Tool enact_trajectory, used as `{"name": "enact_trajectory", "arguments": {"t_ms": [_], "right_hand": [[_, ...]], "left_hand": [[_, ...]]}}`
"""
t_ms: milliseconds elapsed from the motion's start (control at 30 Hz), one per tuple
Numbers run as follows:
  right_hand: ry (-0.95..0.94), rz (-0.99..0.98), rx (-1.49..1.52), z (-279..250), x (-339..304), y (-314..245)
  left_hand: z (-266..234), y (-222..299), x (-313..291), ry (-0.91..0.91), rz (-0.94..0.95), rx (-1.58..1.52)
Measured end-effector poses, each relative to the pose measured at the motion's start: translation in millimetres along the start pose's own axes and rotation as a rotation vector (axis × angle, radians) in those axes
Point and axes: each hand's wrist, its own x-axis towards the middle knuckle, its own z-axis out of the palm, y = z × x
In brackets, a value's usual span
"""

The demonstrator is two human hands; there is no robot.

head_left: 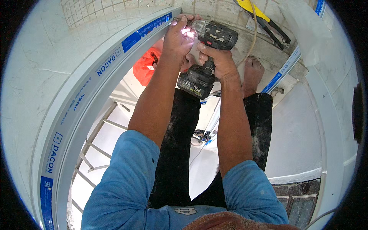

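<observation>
My right hand is wrapped round the grip of a black cordless drill, its battery pack towards me and its nose pointing left. The drill's light shines on my left hand. The fingers of that hand are bent together in front of the drill's nose, against the end of a long white metal profile with blue-printed film on it. What they pinch is too small to make out.
An orange-red bag lies below my left forearm. Yellow-and-black cutters and a pale cable are at the far right. Another film-covered profile slants beside my bare foot. A ladder-like metal frame stands lower left.
</observation>
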Motion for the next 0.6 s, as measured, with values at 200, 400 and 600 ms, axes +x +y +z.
{"name": "enact_trajectory", "arguments": {"t_ms": [200, 400, 600], "right_hand": [[-0.010, -0.031, -0.038, 7, 3, -1], [0.023, 0.017, -0.012, 2, 4, 0], [0.039, -0.003, -0.096, -1, 6, -5]], "left_hand": [[2, 7, -3, 0.066, 0.004, -0.043], [13, -2, -4, 0.113, 0.041, -0.010], [15, -6, -5, 0.138, 0.064, -0.074]]}}
